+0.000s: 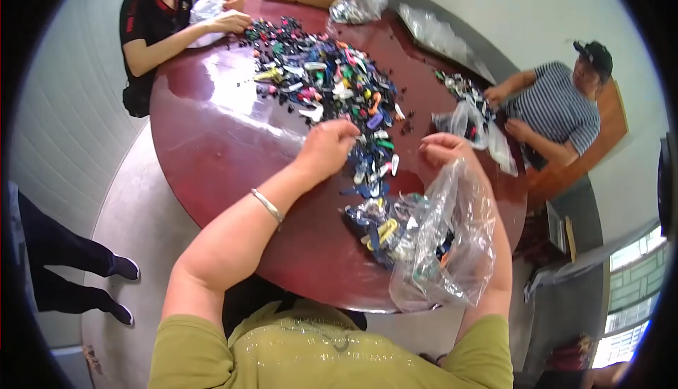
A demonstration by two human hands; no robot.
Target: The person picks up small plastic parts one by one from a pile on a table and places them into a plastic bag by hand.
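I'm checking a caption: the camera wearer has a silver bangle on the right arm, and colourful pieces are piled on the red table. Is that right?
Not quite: the head view shows the silver bangle on the left arm. The colourful pieces are piled on the red table.

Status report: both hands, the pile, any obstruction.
Left hand at edge of colourful pile, grip unclear. Right hand apart from pile, grip unclear. Pile spread across table. Clear bag overlapping right arm, possible snag.
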